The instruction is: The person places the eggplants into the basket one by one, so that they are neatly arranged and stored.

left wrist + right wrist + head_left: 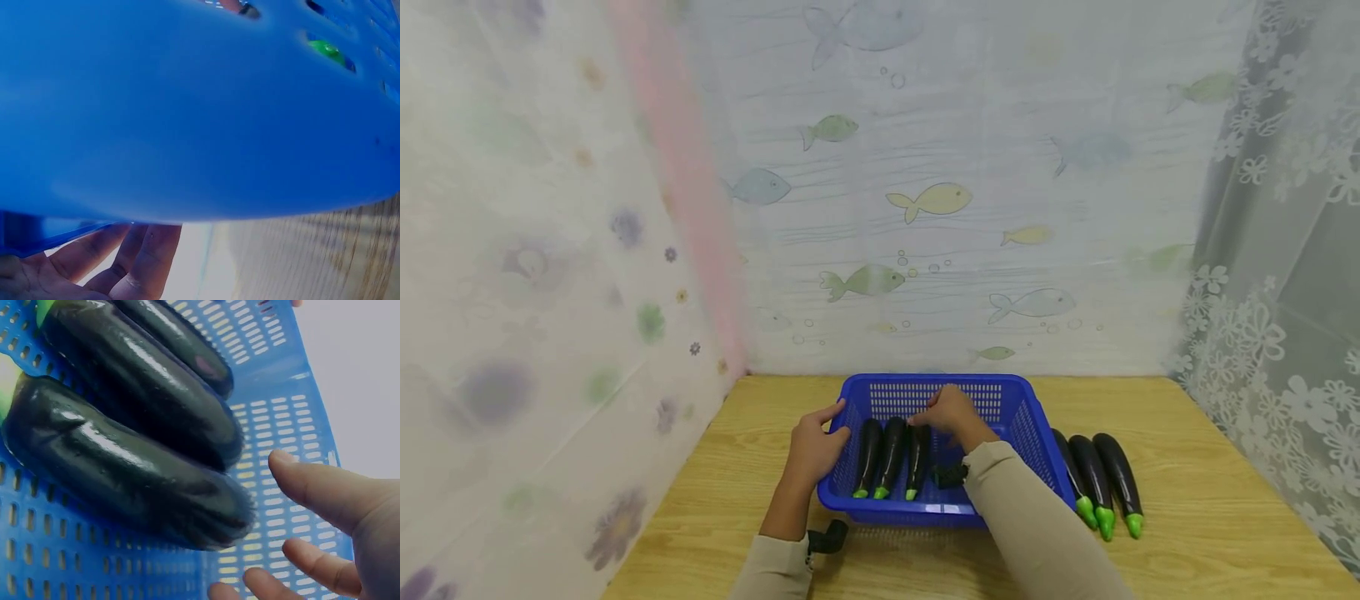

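Three dark eggplants with green stems lie side by side in a blue plastic basket [925, 510]: a left one [868, 454], a middle one [891, 458] and a right one [918, 462]. Their stems point toward the person. My left hand [815, 446] holds the basket's left rim; the left wrist view shows its fingers [147, 259] outside the basket wall. Inside the basket, my right hand [953, 412] is over the far end of the right eggplant. In the right wrist view its thumb and fingers are spread, apart from the rounded eggplant ends, with nothing between them.
Three more eggplants [1093, 479] lie on the wooden table [1195, 475], close against the basket's right side. A curtain [940, 250] printed with fish hangs behind the table, with flowered sheets [550, 333] at the left and lace [1285, 350] at the right.
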A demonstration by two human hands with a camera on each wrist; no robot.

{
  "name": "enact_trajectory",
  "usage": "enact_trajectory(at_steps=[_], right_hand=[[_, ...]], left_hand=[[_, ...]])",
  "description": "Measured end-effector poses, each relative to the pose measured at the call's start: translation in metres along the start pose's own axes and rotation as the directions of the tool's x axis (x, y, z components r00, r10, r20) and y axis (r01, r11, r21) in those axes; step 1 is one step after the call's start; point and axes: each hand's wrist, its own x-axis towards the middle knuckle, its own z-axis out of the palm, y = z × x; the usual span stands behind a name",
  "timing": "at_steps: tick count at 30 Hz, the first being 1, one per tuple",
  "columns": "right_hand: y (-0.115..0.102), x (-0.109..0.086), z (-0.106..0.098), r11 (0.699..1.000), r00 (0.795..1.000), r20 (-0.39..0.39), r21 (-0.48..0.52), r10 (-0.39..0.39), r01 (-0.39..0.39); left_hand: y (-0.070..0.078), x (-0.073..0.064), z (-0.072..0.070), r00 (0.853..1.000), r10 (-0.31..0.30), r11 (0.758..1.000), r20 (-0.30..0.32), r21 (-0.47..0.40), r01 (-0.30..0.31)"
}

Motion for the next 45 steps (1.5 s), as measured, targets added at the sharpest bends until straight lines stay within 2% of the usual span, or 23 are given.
enact_trajectory(at_steps=[7,9,13,28,37,45], right_hand=[[-0.008,-0.003,-0.012,0.987,0.989,-0.037,-0.078,-0.142,0.139],[-0.012,-0.006,-0.016,0.983,0.987,-0.032,-0.094,-0.159,0.155],[-0.02,-0.011,-0.025,0.978,0.983,-0.033,-0.117,-0.18,0.175],[-0.032,-0.037,-0.066,0.963,0.966,0.033,-0.073,-0.258,0.259],[-0.025,-0.049,-0.091,0.956,0.96,0.015,-0.093,-0.278,0.278],[-0.006,-0.053,-0.109,0.954,0.957,-0.01,-0.083,-0.289,0.287]], left_hand=[[-0.001,0.0,0.001,1.0,-0.003,1.0,-0.001,-0.002,0.003],[0.0,0.0,0.001,1.0,-0.006,1.0,-0.001,-0.003,0.006],[0.0,0.0,0.001,1.0,-0.001,1.0,-0.001,-0.002,0.001],[0.0,0.001,0.001,1.0,-0.002,1.0,-0.008,0.006,0.002],[0.002,0.001,0.001,1.0,0.003,1.0,-0.002,0.012,-0.003],[-0.002,0.001,0.0,1.0,0.004,1.0,-0.006,0.017,-0.004]])
